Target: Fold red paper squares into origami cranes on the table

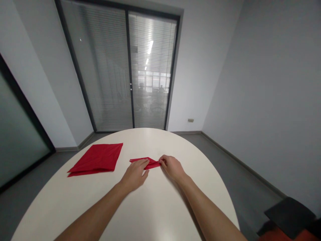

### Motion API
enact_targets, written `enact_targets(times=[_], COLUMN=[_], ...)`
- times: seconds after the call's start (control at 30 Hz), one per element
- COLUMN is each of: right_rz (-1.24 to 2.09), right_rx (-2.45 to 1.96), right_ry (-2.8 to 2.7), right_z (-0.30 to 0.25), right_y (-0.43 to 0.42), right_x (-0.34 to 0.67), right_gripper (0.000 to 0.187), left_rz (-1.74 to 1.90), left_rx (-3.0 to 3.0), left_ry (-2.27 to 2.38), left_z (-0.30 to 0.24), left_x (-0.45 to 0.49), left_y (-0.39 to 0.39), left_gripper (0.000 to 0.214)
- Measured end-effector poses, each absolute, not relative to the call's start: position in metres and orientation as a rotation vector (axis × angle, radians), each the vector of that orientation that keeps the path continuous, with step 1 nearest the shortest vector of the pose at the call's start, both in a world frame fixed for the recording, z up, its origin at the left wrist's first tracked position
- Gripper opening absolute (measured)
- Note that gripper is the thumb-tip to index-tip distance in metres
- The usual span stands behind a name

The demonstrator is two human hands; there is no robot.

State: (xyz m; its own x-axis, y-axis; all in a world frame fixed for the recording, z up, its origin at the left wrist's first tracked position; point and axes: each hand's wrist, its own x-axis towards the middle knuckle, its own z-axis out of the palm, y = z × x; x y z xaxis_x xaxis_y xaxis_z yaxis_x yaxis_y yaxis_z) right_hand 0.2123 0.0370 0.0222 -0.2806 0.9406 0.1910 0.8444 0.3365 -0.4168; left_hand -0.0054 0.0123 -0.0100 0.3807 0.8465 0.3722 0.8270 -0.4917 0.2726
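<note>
A narrow, folded red cloth [152, 163] lies on the round white table in front of me. My left hand [135, 172] rests on its left part, fingers laid over the fabric and thumb held apart on the near side. At the cloth's right end, my right hand [173, 168] pinches the tip between thumb and fingers. The fingers cover parts of the cloth, so its full shape is hidden.
To the left on the white table [145, 214] lies a larger red cloth [97, 157], folded flat with layered near edges. A dark chair [289, 214] stands at the lower right. Beyond the table are walls and a glass door [150, 100] with blinds.
</note>
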Motion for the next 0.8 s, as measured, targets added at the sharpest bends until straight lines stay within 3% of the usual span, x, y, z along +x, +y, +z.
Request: enact_targets(times=[0.33,0.8], right_rz=[0.493,0.277], right_rx=[-1.272,-1.174], right_ry=[-2.328,-2.445], right_z=[0.020,0.017], right_y=[0.043,0.046], right_x=[0.222,0.229], right_gripper=[0.026,0.029], left_rz=[0.769,0.785], left_rx=[2.585,2.594], left_ry=[1.565,1.520], left_z=[-0.015,-0.015], left_x=[-0.008,-0.007], left_y=[0.015,0.016], left_gripper=[0.040,0.039])
